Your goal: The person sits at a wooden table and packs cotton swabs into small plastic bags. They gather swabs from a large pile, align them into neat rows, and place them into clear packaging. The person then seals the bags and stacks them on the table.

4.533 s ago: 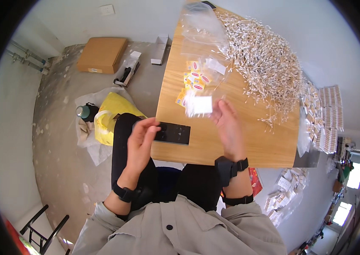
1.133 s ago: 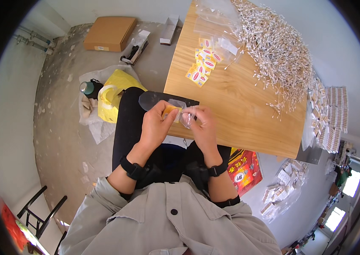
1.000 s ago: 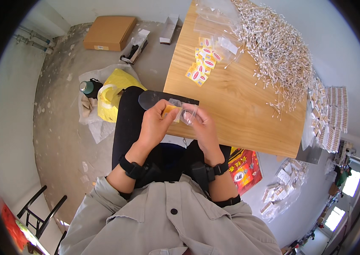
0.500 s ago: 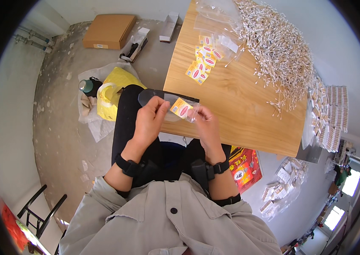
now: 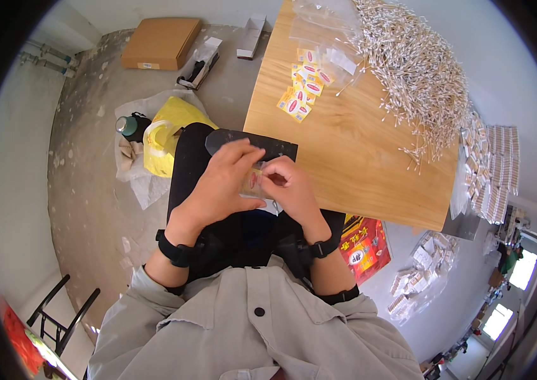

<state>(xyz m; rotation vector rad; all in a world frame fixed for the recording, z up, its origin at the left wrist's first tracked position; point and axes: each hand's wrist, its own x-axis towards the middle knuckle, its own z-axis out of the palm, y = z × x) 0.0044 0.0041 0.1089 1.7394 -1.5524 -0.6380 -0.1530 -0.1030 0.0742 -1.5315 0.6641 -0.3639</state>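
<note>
While the right hand [image 5: 295, 192] keeps a closed pinching grip on a small clear bag [image 5: 252, 189] holding a yellow card [image 5: 253, 180], the left hand [image 5: 217, 187] curves wide, thumb and fingers apart; the bag sits between both hands, near the worktop [image 5: 357, 158] edge.

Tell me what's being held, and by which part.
The right hand pinches the small clear bag by its right side; whether the left hand grips it too can't be told.

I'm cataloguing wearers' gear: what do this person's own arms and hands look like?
The left hand and right hand are bare. Black straps circle both wrists; light grey sleeves stop short of them, with dark bands at the sleeve edges.
</note>
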